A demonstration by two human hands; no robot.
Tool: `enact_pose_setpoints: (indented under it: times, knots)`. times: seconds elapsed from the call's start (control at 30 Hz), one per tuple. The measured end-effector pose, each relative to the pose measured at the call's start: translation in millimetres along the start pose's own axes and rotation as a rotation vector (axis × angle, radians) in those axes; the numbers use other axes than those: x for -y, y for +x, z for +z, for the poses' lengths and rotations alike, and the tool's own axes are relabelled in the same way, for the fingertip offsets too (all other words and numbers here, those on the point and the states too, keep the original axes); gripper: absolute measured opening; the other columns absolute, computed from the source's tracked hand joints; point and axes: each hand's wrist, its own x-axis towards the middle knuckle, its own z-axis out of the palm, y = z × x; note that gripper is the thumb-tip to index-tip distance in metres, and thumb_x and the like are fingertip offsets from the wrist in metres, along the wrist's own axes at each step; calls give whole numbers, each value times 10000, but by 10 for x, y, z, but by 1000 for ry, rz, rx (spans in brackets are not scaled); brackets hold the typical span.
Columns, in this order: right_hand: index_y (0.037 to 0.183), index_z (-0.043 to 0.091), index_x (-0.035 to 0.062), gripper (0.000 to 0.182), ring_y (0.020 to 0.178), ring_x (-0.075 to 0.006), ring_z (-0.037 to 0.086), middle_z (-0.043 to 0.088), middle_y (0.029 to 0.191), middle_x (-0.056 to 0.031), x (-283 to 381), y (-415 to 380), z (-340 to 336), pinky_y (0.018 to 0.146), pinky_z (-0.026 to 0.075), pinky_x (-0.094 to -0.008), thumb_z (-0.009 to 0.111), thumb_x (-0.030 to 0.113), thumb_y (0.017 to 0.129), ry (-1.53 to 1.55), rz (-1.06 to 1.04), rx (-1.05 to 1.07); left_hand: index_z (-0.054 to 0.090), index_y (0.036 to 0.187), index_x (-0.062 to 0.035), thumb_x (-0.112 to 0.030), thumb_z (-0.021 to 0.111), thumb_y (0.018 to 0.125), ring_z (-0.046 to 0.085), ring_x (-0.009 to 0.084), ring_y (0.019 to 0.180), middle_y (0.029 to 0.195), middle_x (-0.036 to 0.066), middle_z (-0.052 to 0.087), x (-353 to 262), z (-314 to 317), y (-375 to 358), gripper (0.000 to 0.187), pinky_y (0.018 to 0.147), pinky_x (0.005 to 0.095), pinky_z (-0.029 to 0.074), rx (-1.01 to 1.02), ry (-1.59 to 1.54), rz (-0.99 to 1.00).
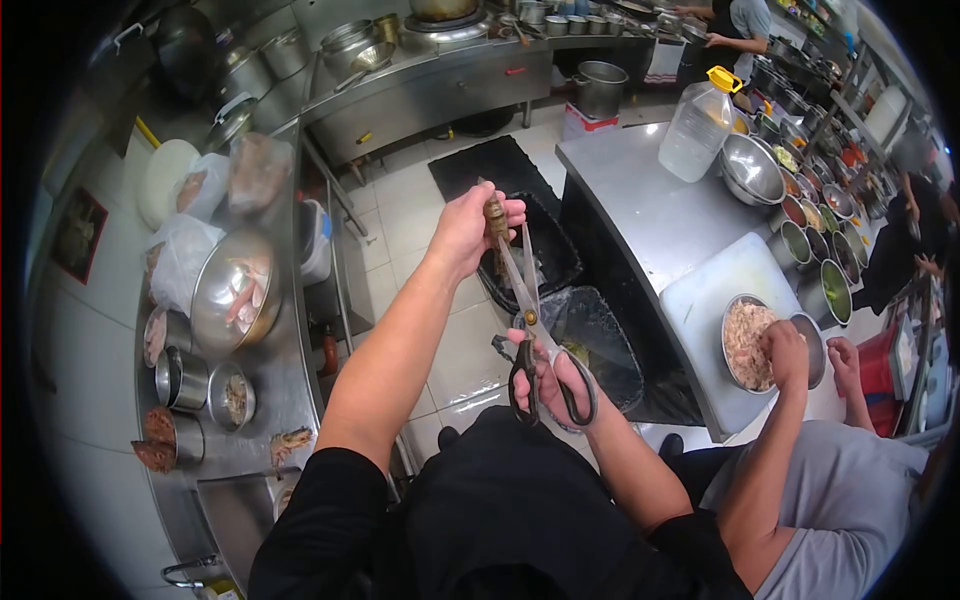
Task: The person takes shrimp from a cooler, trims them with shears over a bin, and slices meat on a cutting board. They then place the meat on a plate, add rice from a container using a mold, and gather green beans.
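Observation:
My left hand (463, 232) is out in front of me, its fingers closed around a brownish prawn (494, 214). In my right hand (547, 378) is a pair of scissors (530, 318) with black handles, fingers through the loops. The long blades point away from me and stand slightly apart, one tip right at the prawn. Both hands are over the floor, above a black bin (568, 268) and a second bin lined with dark plastic (632, 375).
Left, a steel counter (285, 375) bears a large bowl (262, 325) of pinkish pieces, plastic bags, pots and a loose prawn (291, 442). To the right, a co-worker's hand (786, 350) reaches into a bowl (733, 372) of minced food on a white cutting board (700, 290).

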Motion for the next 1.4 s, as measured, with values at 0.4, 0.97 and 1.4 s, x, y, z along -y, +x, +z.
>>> enact_pose_setpoints:
  times: [0.4,0.97,1.4]
  knots:
    - [1499,309,32,757,791,-195,574,606,891,-84,-40,19,19,764,463,-316,445,570,985,134,-33,111,540,1033,-39,-309,453,1022,672,254,878,960,147,689,7,-54,-71,284,786,387,539,6,-5,32]
    - [1361,521,-16,547,622,-64,536,560,714,11,169,122,219,597,453,-230,697,209,895,-643,28,-362,472,952,-77,-445,477,1001,617,226,561,687,95,595,131,89,55,371,525,353,538,-166,142,-71]
    - [1269,595,-37,552,514,-62,514,561,631,9,312,264,181,482,412,-220,734,332,884,-609,110,-410,465,992,-34,-519,424,1015,597,211,534,683,90,589,270,3,111,487,516,339,534,-151,159,-144]
